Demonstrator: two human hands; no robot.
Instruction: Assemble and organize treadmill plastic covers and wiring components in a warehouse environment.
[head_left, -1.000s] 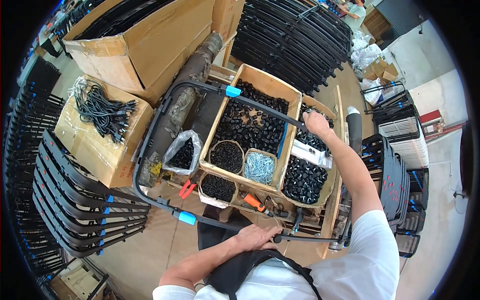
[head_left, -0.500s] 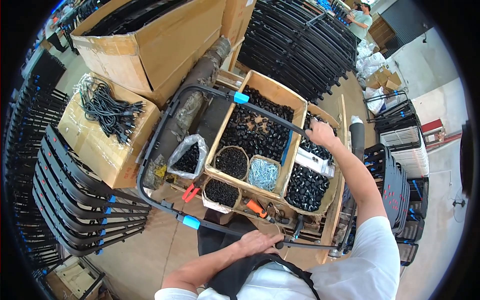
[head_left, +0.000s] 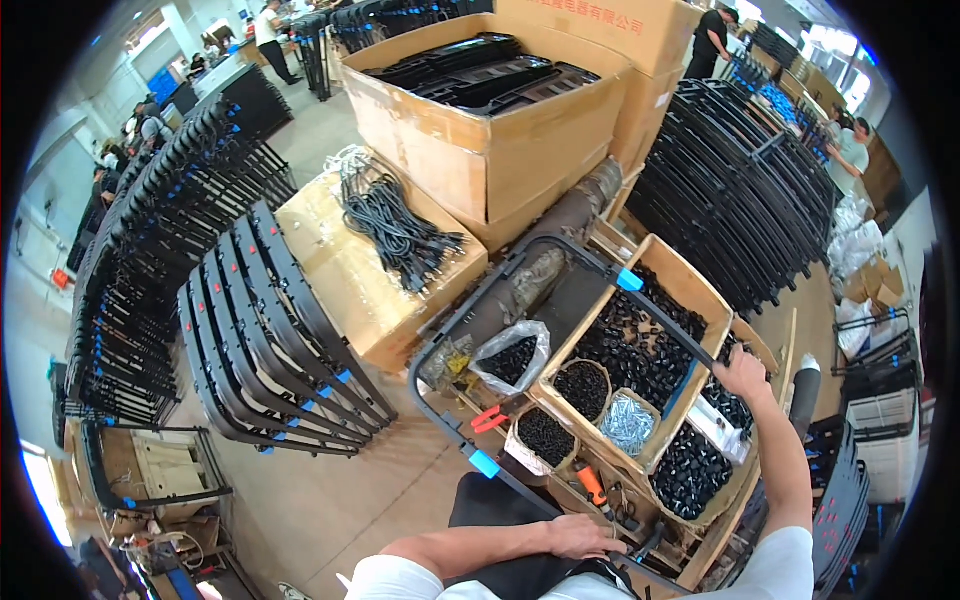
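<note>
The person's right hand point(head_left: 742, 374) sits right of centre in the frame, fingers closed around the far right stretch of a black tubular metal frame point(head_left: 520, 262) that loops over the work surface; the left hand point(head_left: 582, 536) lies at the lower centre, curled over the near rail of the same frame, close to the person's body. The frame is a big rounded rectangle carrying blue sleeves point(head_left: 484, 463) at several spots, and it lies across an open cardboard box point(head_left: 690, 285) in the centre right of the frame, which is filled with small black plastic parts point(head_left: 640, 345). In and beside that box stand small round baskets: one with black pieces point(head_left: 582, 388), one with silvery screws point(head_left: 628, 423), another dark one point(head_left: 546, 437) nearer the person. A clear plastic bag point(head_left: 512, 355) of black parts sits just left of them, with red-handled pliers point(head_left: 488, 420) below it and an orange-handled tool point(head_left: 592, 487) near the left hand. In the upper centre a large carton point(head_left: 480, 150) holds black moulded panels, and left of centre a lower carton point(head_left: 350, 280) bears a bundle of black cables point(head_left: 395, 225). Rows of black frames point(head_left: 270, 340) stand stacked on the floor at the left, and more of them point(head_left: 740, 170) fill the upper right. Other people stand far off along the top edge
</note>
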